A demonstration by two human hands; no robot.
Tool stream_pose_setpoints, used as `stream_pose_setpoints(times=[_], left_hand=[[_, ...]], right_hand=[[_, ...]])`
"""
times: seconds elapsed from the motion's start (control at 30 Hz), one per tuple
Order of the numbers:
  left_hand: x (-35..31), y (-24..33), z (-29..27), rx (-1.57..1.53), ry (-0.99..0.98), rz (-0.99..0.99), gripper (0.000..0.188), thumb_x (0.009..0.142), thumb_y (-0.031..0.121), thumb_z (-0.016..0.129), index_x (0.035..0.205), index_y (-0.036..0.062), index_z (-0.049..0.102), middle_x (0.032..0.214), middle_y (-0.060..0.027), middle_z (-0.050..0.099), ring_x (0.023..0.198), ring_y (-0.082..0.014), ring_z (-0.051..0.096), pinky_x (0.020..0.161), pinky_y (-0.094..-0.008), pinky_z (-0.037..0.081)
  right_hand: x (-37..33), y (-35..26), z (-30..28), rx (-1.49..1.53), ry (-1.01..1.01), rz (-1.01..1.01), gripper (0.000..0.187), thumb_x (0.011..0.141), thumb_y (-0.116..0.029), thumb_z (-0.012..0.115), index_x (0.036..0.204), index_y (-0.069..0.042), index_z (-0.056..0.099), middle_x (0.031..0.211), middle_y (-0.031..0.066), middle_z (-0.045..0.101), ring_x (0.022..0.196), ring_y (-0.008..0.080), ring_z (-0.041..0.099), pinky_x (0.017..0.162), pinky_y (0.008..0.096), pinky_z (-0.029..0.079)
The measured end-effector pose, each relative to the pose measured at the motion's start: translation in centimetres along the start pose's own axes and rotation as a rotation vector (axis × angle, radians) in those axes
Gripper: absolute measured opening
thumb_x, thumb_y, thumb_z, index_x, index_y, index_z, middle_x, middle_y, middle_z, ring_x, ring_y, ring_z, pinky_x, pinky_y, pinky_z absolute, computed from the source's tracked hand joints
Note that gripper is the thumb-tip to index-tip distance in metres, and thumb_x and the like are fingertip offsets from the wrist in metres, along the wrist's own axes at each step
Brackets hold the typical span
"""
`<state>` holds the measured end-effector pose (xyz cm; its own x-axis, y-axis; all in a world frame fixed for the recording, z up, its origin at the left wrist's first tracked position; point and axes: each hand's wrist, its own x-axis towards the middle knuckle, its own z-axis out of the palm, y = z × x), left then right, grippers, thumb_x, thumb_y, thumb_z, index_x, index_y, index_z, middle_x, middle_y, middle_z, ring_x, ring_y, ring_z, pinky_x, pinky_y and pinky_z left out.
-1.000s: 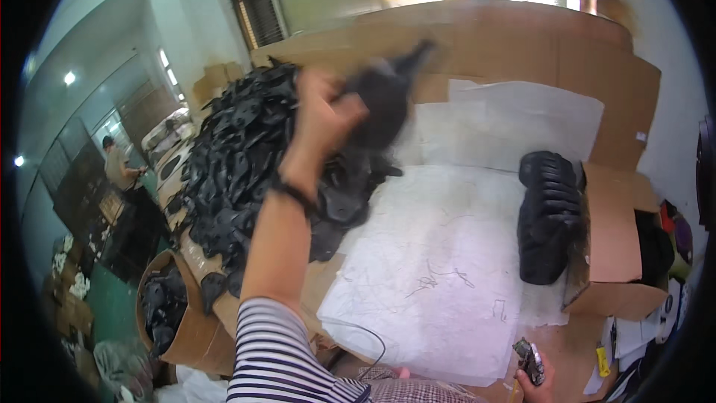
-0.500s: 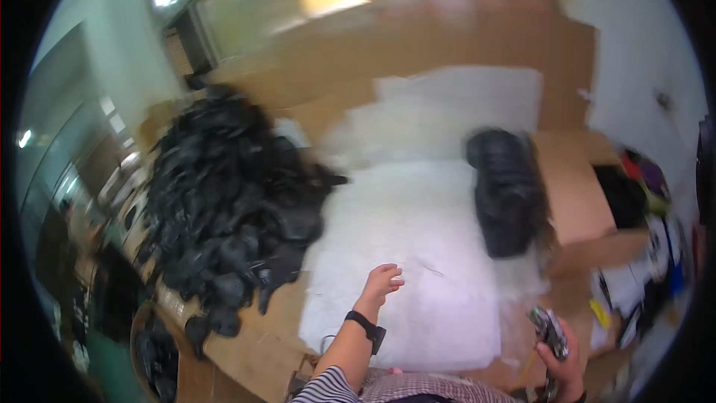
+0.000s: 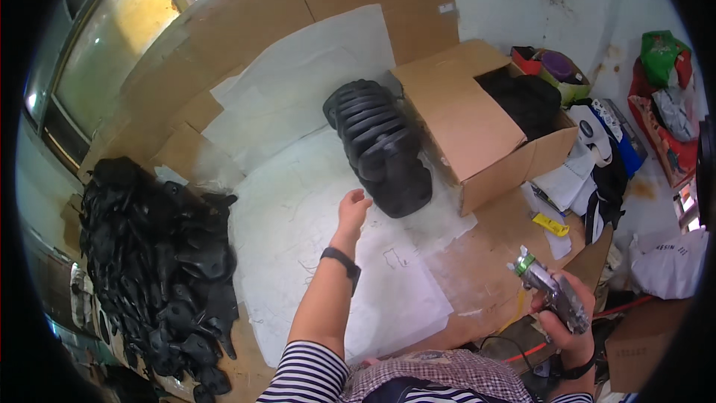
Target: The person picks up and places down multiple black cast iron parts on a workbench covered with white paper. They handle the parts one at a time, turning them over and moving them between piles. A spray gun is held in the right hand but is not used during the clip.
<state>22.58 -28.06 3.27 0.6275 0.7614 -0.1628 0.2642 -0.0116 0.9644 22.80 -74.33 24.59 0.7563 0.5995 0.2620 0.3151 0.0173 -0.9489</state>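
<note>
At 4 o'clock from the middle of my view, my right hand [image 3: 572,334] is closed round a silver handheld tool [image 3: 548,287], fingers and thumb wrapped about its body; its head, with a green collar [image 3: 524,263], points between 10 and 11 o'clock. Just below the middle, at 6 o'clock, I have my left hand [image 3: 352,213] above the white sheets [image 3: 280,201], part open, fingers loosely bent, and I see nothing in its hold. A black wristband [image 3: 341,261] circles that wrist.

At 1 o'clock from those fingers, just beside them, 1 nested stack of black ribbed pieces [image 3: 377,142] lies on the sheets, its long side running from 11 to 5 o'clock; I cannot tell whether my fingertips touch it. Near the stack, at 2 o'clock, stands an open cardboard box [image 3: 466,108] with something black inside, too hidden to name. At 8 o'clock, well apart from the stack, spreads a loose heap of black molded pieces [image 3: 160,269]. At 3 o'clock, beyond my right hand, a slim yellow object [image 3: 550,224] lies near the box.
</note>
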Motion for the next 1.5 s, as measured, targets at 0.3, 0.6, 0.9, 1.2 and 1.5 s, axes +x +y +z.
stream_pose_setpoints(times=[0.3, 0.6, 0.9, 1.2, 1.5], left_hand=[[-3.2, 1.6, 5.6, -0.041, -0.172, 0.147, 0.021, 0.068, -0.008, 0.063, 0.088, -0.0017, 0.064, 0.081, -0.0034, 0.062, 0.076, -0.0131, 0.057, 0.069, -0.0268, 0.045], [-3.2, 6.1, -6.1, -0.530, -0.224, 0.233, 0.026, 0.065, -0.011, 0.057, 0.088, 0.0017, 0.058, 0.104, -0.0092, 0.064, 0.094, -0.0178, 0.060, 0.084, -0.0287, 0.046], [-2.2, 8.9, 1.1, -0.089, -0.106, 0.428, 0.036, 0.067, -0.004, 0.067, 0.102, 0.0009, 0.057, 0.095, -0.0036, 0.059, 0.089, -0.0138, 0.055, 0.081, -0.0272, 0.045], [-6.5, 7.1, -9.3, -0.620, -0.209, 0.330, 0.040, 0.069, -0.014, 0.058, 0.105, 0.0029, 0.054, 0.113, -0.0110, 0.062, 0.105, -0.0205, 0.060, 0.093, -0.0327, 0.047], [0.9, 4.3, 0.9, -0.326, -0.318, 0.083, 0.034, 0.075, 0.004, 0.072, 0.106, -0.0010, 0.060, 0.101, -0.0086, 0.065, 0.092, -0.0183, 0.061, 0.088, -0.0298, 0.045]], right_hand=[[0.0, 6.5, -0.6, -0.071, -0.162, 0.388, 0.051, 0.077, -0.009, 0.073, 0.124, 0.000, 0.055, 0.087, 0.0040, 0.064, 0.077, 0.0093, 0.059, 0.071, 0.0238, 0.050], [2.5, 3.4, -1.0, -0.004, -0.065, 0.101, 0.051, 0.077, -0.006, 0.069, 0.125, 0.001, 0.053, 0.088, 0.0052, 0.064, 0.078, 0.0117, 0.061, 0.071, 0.0259, 0.050], [1.4, 7.4, 0.4, -0.057, -0.185, 0.397, 0.051, 0.079, -0.011, 0.073, 0.125, 0.000, 0.054, 0.092, 0.0048, 0.064, 0.081, 0.0096, 0.059, 0.074, 0.0250, 0.049], [2.5, 3.0, 0.0, 0.030, -0.045, 0.131, 0.050, 0.077, -0.005, 0.068, 0.124, 0.002, 0.054, 0.088, 0.0058, 0.065, 0.075, 0.0112, 0.062, 0.070, 0.0251, 0.050], [0.6, 6.4, 1.1, 0.011, -0.084, 0.372, 0.050, 0.079, -0.006, 0.070, 0.126, -0.001, 0.053, 0.088, 0.0026, 0.063, 0.078, 0.0079, 0.059, 0.070, 0.0232, 0.049]])
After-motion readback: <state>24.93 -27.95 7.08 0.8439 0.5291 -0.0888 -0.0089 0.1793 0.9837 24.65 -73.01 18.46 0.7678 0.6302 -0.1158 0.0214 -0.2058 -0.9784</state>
